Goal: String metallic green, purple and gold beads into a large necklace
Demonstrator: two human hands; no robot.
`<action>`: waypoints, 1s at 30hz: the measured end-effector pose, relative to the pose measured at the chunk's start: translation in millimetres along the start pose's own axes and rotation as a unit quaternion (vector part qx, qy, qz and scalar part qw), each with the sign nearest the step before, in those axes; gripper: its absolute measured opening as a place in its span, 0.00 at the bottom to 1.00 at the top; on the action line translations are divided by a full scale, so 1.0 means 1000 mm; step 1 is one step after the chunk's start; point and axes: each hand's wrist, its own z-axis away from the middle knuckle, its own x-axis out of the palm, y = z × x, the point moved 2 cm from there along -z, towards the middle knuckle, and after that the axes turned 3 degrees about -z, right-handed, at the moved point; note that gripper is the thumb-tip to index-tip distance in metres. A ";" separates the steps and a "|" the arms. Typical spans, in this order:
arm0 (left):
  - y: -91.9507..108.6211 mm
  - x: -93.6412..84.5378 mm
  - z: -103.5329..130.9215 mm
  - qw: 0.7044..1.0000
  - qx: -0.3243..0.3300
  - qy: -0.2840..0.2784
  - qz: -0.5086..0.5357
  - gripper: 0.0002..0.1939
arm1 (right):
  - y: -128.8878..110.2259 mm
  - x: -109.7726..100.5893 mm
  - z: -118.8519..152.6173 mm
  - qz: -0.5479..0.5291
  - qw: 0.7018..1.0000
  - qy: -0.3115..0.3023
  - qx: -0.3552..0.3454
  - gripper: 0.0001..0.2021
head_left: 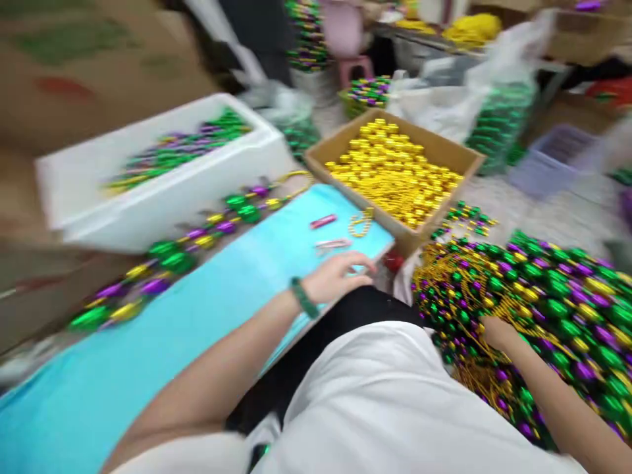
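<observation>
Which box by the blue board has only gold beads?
The brown cardboard box, beyond the blue board; its visible beads are all gold, while the white box holds green, purple and gold ones.

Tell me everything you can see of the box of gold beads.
The box is open-topped, brown, apparently cardboard, with four walls. It stands upright by the far end of the blue surface, heaped with shiny gold beads, round ones and finer strands. Neither the left hand nor the right hand touches it.
</observation>
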 end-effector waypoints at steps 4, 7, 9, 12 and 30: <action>-0.033 0.026 0.047 0.994 0.002 0.106 0.008 0.06 | -0.126 -0.016 -0.043 -0.084 0.947 0.009 -0.309 0.15; -0.029 0.038 0.072 0.946 -0.022 0.318 -0.058 0.09 | -0.252 -0.047 -0.044 -0.144 0.893 0.034 -0.425 0.14; -0.015 0.040 0.075 0.903 -0.006 0.413 -0.122 0.10 | -0.342 -0.066 -0.043 -0.058 0.899 -0.002 -0.433 0.14; -0.005 0.032 0.069 0.856 -0.049 0.488 -0.165 0.11 | -0.462 -0.084 -0.049 0.048 0.910 -0.017 -0.411 0.16; -0.045 0.019 0.122 0.940 -0.078 0.326 -0.059 0.07 | -0.570 -0.052 -0.051 0.011 0.905 0.028 -0.425 0.16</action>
